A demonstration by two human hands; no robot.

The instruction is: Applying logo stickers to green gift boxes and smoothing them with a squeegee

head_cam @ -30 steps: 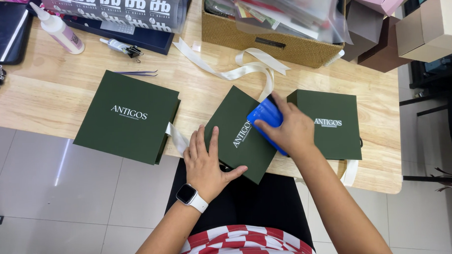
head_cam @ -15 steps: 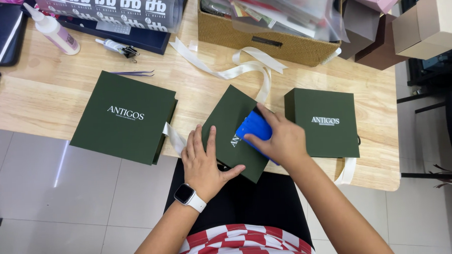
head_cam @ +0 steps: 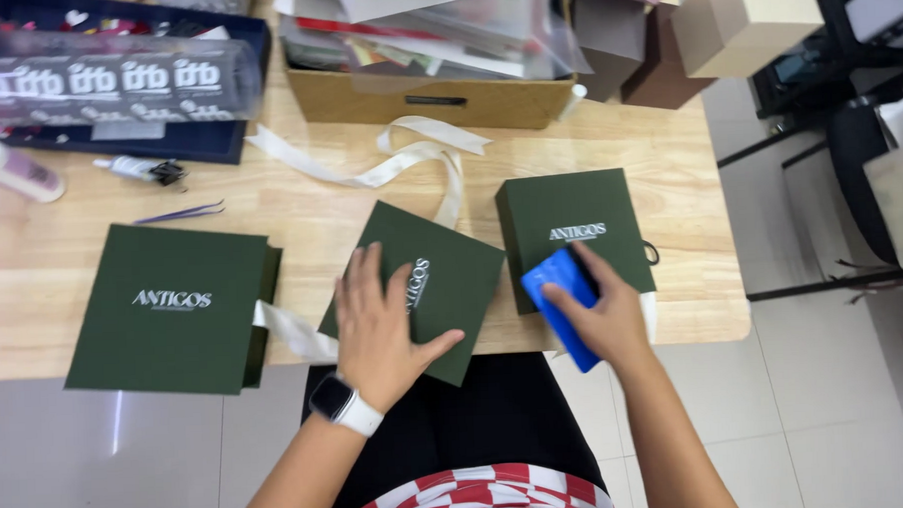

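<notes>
The left hand point(head_cam: 382, 332) lies flat, fingers point(head_cam: 360, 272) spread and released, pressing down on a dark green square cardboard box lid point(head_cam: 442, 274) turned cornerwise on the pale wooden surface point(head_cam: 669, 166); the thumb points toward the lid's near corner, which hangs past the surface's edge over the person's black lap; a dark smartwatch with a white strap point(head_cam: 344, 405) sits on that wrist. The right hand point(head_cam: 604, 319) has its fingers clenched around a bright blue flat plastic card point(head_cam: 561, 300), thumb on top; the card juts out beyond the fingertips, its far end overlapping the near edge of a second dark green square box point(head_cam: 570, 220), its near end past the surface's edge; the two hands are close but apart. Just beyond the left fingertips a cream satin ribbon point(head_cam: 408, 160) loops across the surface and runs under the cornerwise lid; another strip of it shows just left of the wrist, touching a larger dark green flat box point(head_cam: 173, 309). Well beyond the fingers stand a tan cardboard carton filled with papers and clear sleeves point(head_cam: 436, 99), a navy tray point(head_cam: 167, 144), thin metal tweezers point(head_cam: 182, 211), a small tube with a black cap point(head_cam: 138, 170) and a white bottle point(head_cam: 13, 169).
</notes>
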